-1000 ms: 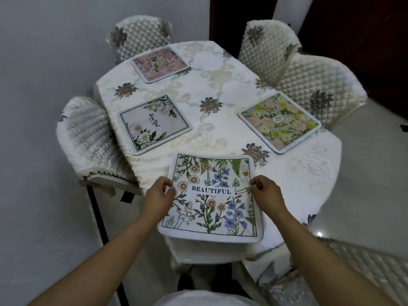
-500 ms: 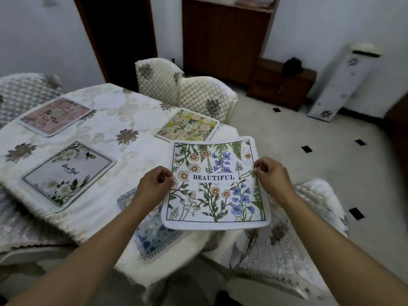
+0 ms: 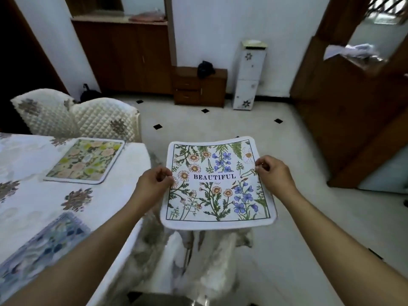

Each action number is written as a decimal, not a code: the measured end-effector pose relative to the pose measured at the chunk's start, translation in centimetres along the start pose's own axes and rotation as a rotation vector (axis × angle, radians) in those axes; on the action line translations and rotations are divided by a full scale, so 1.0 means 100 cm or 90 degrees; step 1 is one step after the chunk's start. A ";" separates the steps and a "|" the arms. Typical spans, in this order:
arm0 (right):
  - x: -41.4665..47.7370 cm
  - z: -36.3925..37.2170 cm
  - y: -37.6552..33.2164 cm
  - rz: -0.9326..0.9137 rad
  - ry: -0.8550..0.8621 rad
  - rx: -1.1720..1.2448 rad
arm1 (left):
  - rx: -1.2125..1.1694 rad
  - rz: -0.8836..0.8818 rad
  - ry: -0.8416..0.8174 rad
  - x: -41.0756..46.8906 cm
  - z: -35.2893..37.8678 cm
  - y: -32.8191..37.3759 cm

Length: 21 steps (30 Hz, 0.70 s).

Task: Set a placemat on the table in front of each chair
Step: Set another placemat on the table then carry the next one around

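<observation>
A white placemat printed with wildflowers and the word BEAUTIFUL (image 3: 217,184) hangs flat in the air, off the table's right end, above a covered chair (image 3: 205,246). My left hand (image 3: 154,184) pinches its left edge and my right hand (image 3: 272,174) pinches its right edge. On the table (image 3: 123,195) with its cream patterned cloth lie a yellow-green floral placemat (image 3: 85,161) in front of two quilted chairs (image 3: 88,117) and a blue patterned placemat (image 3: 42,248) near the front left.
A dark wood cabinet (image 3: 123,56) and a low wooden drawer unit (image 3: 199,87) stand along the far wall, beside a white floral-painted stand (image 3: 249,74). A wooden door frame (image 3: 344,107) is at the right. The tiled floor (image 3: 287,151) stretches between.
The view has swung right, away from the table. The BEAUTIFUL placemat, held in both hands throughout, has come off the table's near end and now hangs past its right end over a chair.
</observation>
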State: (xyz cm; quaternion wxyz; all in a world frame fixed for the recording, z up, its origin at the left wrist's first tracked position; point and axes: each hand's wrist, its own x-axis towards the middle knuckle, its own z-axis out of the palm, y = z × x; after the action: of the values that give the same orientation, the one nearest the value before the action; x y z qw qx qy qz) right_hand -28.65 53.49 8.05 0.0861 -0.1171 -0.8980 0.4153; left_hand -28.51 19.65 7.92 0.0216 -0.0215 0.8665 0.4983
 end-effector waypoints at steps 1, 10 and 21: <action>0.016 -0.019 0.018 0.007 0.002 0.003 | -0.009 -0.003 -0.007 0.010 0.027 0.014; 0.148 -0.138 0.117 0.008 -0.012 -0.010 | -0.049 -0.048 -0.036 0.085 0.181 0.110; 0.323 -0.119 0.138 0.007 -0.059 -0.032 | -0.023 -0.068 0.043 0.239 0.239 0.134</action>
State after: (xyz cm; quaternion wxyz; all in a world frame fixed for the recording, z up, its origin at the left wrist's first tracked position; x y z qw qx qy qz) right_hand -54.68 79.89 6.99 0.0396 -0.1048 -0.9105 0.3981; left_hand -52.74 46.68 6.03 0.0185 -0.0849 0.8554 0.5106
